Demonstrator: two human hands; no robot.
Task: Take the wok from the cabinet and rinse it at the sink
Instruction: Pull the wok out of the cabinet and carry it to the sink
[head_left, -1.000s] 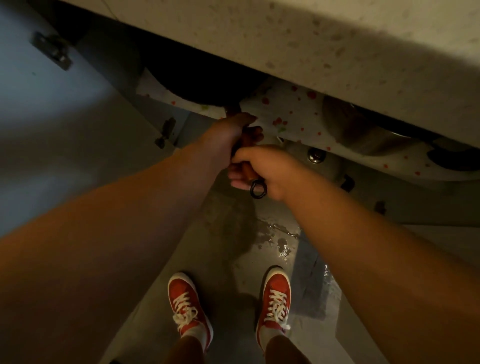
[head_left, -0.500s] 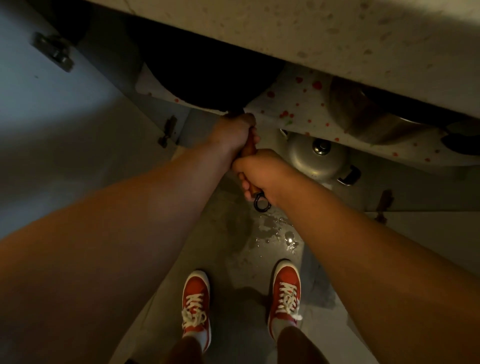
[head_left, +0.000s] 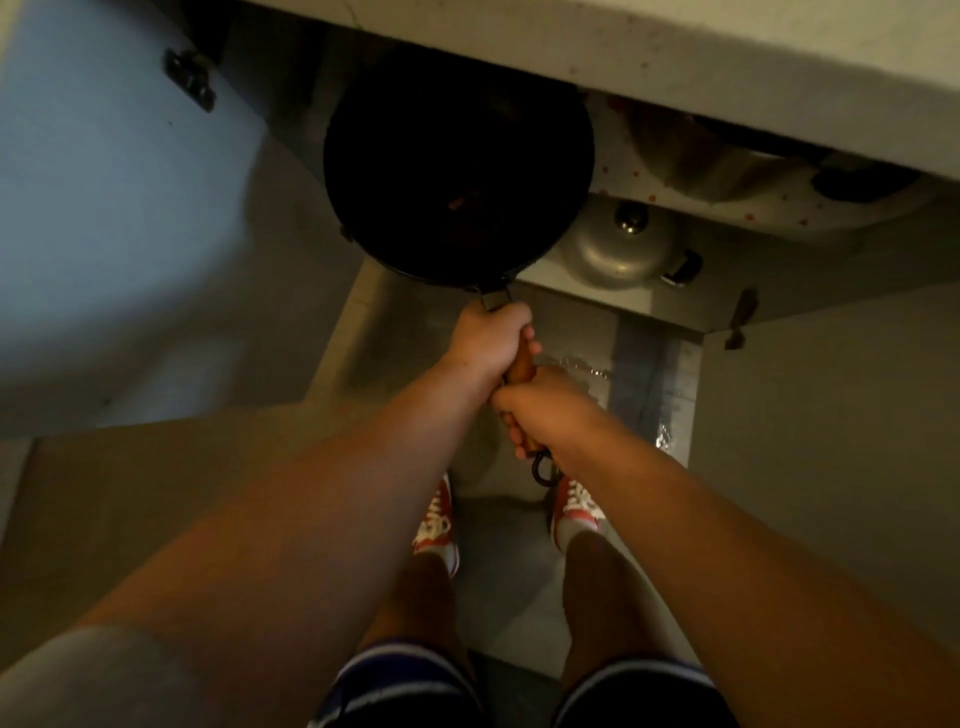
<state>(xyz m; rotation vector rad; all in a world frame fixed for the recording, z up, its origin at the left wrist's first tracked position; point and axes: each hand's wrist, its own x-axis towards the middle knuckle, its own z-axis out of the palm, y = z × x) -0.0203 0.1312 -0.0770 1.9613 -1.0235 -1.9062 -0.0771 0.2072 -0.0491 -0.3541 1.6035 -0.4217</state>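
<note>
A big black wok hangs in front of the open cabinet, most of its bowl out past the shelf edge and its far rim under the countertop. Its wooden handle runs back toward me and ends in a black hanging ring. My left hand is closed around the handle close to the bowl. My right hand grips the same handle just behind it, near the ring.
The open cabinet door stands at the left. A pale stone countertop overhangs the cabinet. On the lower shelf sits a metal pot lid; the upper shelf has a red-dotted liner with pots. The floor has a wet patch.
The wok has been pulled out of the cabinet toward me, its bowl now in plain sight. Both hands have drawn back with the handle, and the view has risen.
</note>
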